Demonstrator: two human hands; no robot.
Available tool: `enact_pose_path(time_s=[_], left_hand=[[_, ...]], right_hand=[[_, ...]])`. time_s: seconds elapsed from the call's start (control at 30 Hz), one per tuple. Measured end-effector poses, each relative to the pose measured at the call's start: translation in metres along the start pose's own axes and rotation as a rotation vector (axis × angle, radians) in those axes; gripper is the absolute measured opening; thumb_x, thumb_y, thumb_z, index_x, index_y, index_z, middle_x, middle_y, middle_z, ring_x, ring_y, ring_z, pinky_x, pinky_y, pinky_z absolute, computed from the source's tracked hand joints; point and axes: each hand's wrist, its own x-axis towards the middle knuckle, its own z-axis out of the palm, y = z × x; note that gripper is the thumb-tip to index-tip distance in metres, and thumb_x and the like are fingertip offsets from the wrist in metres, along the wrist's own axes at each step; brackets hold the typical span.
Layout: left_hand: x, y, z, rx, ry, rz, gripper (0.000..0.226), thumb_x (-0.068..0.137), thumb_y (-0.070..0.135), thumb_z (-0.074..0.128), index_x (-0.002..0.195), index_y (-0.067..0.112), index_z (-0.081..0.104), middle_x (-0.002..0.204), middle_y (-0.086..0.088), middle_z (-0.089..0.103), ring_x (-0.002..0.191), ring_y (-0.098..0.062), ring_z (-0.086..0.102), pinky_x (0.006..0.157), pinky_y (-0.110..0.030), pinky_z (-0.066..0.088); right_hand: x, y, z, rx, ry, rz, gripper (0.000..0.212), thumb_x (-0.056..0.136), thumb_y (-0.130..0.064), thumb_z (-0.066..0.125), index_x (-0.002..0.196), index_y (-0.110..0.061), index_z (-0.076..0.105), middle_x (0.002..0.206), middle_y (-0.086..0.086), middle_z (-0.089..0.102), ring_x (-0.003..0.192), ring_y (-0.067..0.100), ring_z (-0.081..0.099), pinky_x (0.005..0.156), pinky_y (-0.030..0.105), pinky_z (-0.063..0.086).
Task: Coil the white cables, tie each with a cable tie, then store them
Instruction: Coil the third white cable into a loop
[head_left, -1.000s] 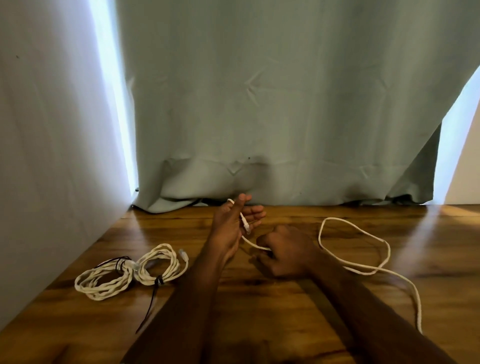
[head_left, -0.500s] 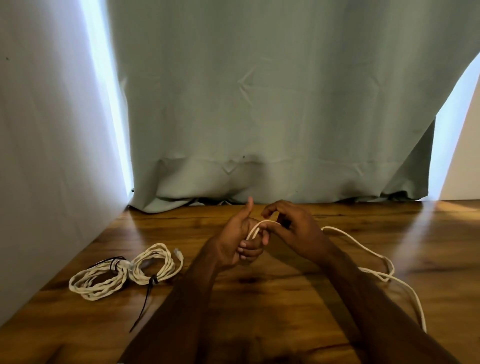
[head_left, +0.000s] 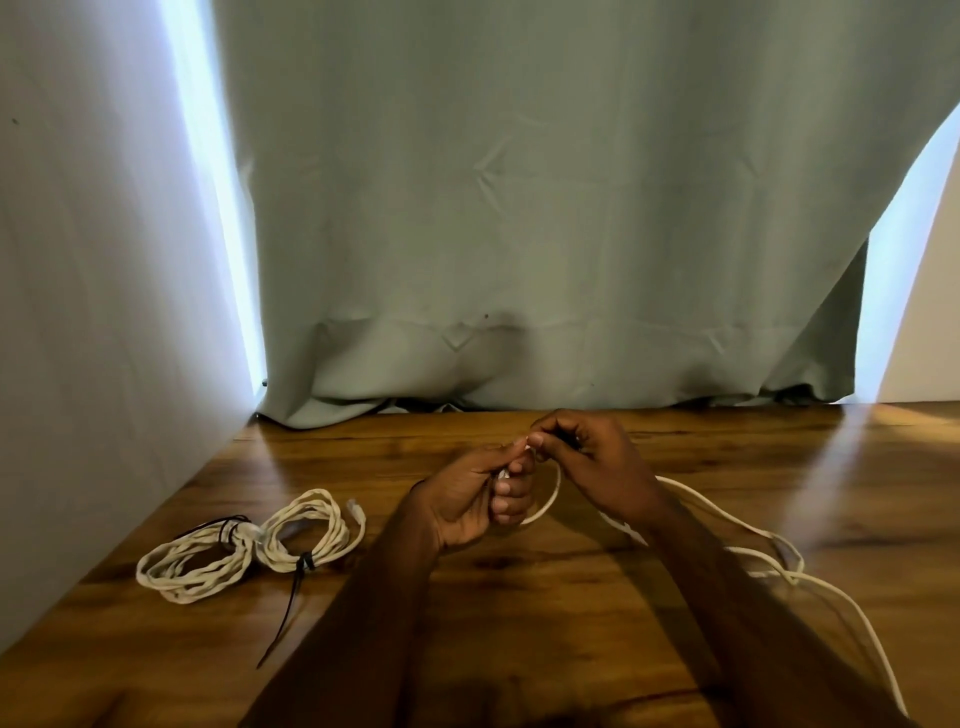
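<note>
My left hand (head_left: 470, 499) is closed around the end of a loose white cable (head_left: 753, 540), with a small loop (head_left: 548, 506) hanging under its fingers. My right hand (head_left: 592, 457) pinches the same cable right beside the left fingertips. The rest of that cable trails right across the wooden table (head_left: 519, 597) toward its front edge. Two coiled white cables lie at the left: one (head_left: 189, 564) bound with a black tie, the other (head_left: 311, 535) bound with a black cable tie (head_left: 291, 603) whose long tail points toward me.
A grey-green curtain (head_left: 519, 234) hangs along the table's back edge, its hem resting on the wood. A white wall (head_left: 93, 312) closes off the left side. Bright light shows in gaps at both sides of the curtain.
My right hand rose from the table and came up to the left hand, drawing the cable into a loop. The loose cable's slack on the right has shifted nearer my arm.
</note>
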Motion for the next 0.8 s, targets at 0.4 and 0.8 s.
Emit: enact_pose_path(time_s=[0.4,0.8], left_hand=[[-0.001,0.001,0.010,-0.079,0.037,0.086,0.035,0.100,0.040,0.042,0.088,0.010,0.058,0.045,0.007,0.037,0.034,-0.006,0.029,0.041,-0.021,0.030],[-0.003,-0.003,0.000,-0.010,0.126,0.143,0.020,0.099,0.017,0.047,0.093,0.003,0.060,0.052,0.003,0.046,0.032,-0.002,0.036,0.037,-0.017,0.027]], right_hand=[[0.000,0.001,-0.006,0.004,-0.015,0.017,0.016,0.100,-0.009,0.061,0.102,-0.011,0.077,0.077,-0.001,0.073,0.066,0.005,0.065,0.063,0.018,0.048],[-0.001,0.004,0.000,0.012,0.051,-0.051,0.024,0.096,-0.007,0.066,0.106,-0.026,0.077,0.099,-0.008,0.079,0.094,0.011,0.074,0.084,0.026,0.058]])
